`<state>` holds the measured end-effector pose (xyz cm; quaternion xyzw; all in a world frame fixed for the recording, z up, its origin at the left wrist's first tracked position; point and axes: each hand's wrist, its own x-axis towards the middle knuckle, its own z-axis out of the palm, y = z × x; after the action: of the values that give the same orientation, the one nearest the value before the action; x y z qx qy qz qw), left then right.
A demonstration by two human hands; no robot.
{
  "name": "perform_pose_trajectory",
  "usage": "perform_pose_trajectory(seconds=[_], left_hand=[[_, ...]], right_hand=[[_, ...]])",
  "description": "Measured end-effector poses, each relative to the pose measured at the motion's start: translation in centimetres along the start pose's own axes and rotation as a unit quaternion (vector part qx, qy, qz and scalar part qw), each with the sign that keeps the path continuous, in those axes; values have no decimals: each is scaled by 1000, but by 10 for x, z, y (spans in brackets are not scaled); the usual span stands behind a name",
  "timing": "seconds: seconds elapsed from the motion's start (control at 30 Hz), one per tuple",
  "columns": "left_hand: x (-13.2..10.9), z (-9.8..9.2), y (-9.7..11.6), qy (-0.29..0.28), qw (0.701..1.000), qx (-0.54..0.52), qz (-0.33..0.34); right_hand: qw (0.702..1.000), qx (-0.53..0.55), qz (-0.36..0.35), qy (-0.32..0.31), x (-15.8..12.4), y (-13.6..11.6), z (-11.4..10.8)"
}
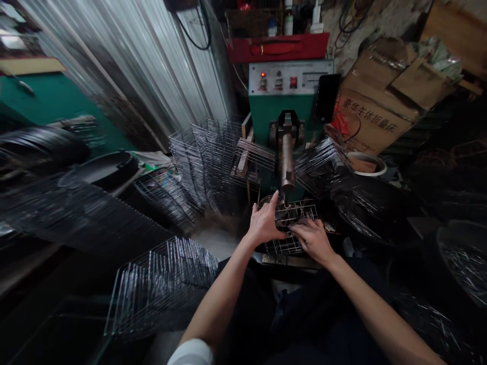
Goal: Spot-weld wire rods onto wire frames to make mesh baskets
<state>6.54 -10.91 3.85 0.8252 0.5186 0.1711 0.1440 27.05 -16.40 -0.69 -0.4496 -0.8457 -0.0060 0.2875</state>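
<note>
In the head view a small wire basket [285,246] sits under the round metal electrode arm [288,162] of a green spot welder [262,109]. At the basket's left side is my left hand [264,223], its index finger stretched upward near the electrode tip and its thumb spread out toward the basket. My right hand [314,242] is at the basket's right side, with fingers bent and closed at its wires. Exactly what those fingertips pinch is partly hidden. The basket's far rim shows behind both hands.
Wire grid panels [205,162] stand stacked left of the welder. Nearer, another wire stack [163,284] lies at lower left. On the right are black wrapped bundles [365,203], a white bowl [367,165] and a bin of metal pieces [466,263]. Cardboard boxes [380,101] lean behind.
</note>
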Motion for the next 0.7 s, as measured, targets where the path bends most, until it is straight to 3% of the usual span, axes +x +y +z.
perform_pose_trajectory(seconds=[0.43,0.7], left_hand=[[7,2,-4,9,1000,-7,16],[22,-1,-8,-8,1000,10,-8]], right_hand=[[1000,21,5,8,4,7,0],[997,-33,67,14,18,10,0]])
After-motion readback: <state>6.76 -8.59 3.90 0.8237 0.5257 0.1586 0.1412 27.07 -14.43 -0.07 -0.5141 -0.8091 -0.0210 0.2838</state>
